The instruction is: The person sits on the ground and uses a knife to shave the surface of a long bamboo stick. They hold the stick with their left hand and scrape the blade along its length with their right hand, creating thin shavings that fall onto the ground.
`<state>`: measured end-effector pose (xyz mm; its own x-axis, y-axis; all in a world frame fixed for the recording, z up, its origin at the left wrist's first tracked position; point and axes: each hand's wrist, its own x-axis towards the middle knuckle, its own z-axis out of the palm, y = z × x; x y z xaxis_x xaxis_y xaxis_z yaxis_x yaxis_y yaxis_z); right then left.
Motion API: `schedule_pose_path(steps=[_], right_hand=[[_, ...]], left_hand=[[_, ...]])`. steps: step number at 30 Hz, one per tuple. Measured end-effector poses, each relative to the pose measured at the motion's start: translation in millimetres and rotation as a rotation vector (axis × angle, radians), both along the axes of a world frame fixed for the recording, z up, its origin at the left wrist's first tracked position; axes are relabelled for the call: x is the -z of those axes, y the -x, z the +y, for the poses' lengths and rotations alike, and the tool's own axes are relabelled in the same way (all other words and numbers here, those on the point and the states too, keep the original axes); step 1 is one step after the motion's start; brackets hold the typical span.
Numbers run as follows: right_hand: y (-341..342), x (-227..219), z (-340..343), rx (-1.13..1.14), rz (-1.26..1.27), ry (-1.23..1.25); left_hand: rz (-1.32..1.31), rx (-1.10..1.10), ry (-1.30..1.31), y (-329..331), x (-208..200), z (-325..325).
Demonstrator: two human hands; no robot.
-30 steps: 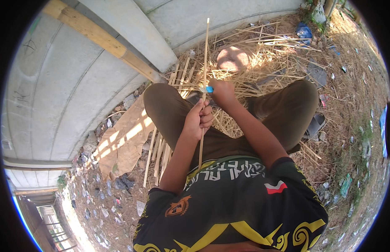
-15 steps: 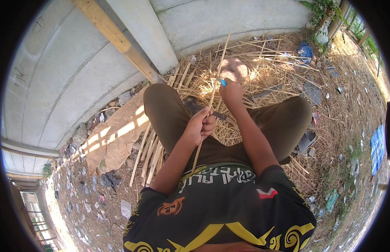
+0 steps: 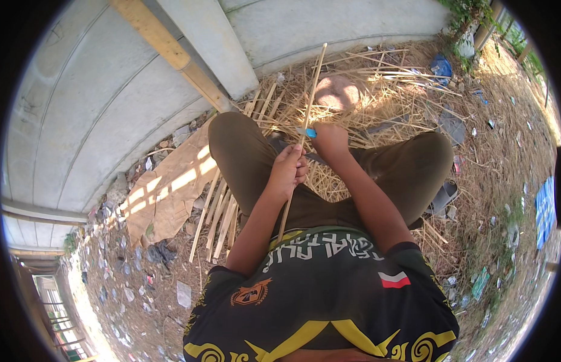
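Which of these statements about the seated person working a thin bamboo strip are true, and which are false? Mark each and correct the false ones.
1. The left hand grips the long thin bamboo strip. True.
2. The right hand holds a small blue-handled tool against the strip. True.
3. The bamboo strip lies flat on the ground. False: it is held up, slanting away from the lap towards the wall.
4. A bundle of split bamboo slats lies by the person's left leg. True.
5. The torn brown cardboard sheet covers the person's knees. False: it lies on the ground to the person's left.
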<state>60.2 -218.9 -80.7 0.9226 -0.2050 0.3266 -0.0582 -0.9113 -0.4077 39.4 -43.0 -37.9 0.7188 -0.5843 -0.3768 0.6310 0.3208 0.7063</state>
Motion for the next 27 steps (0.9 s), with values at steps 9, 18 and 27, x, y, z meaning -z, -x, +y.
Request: schedule_pose_path(steps=[9,18,27], right_hand=[[-17,9,-14,0.141,0.115,-0.071],[10,2,-1,-0.052,0.088,-0.009],[-13,8,-1,0.097,0.121,-0.091]], left_hand=[[0.03,0.001,-0.075,0,3,-6],[-0.035,-0.007,-0.153,1,1,-8],[-0.05,0.019,-0.181,-2,5,-8]])
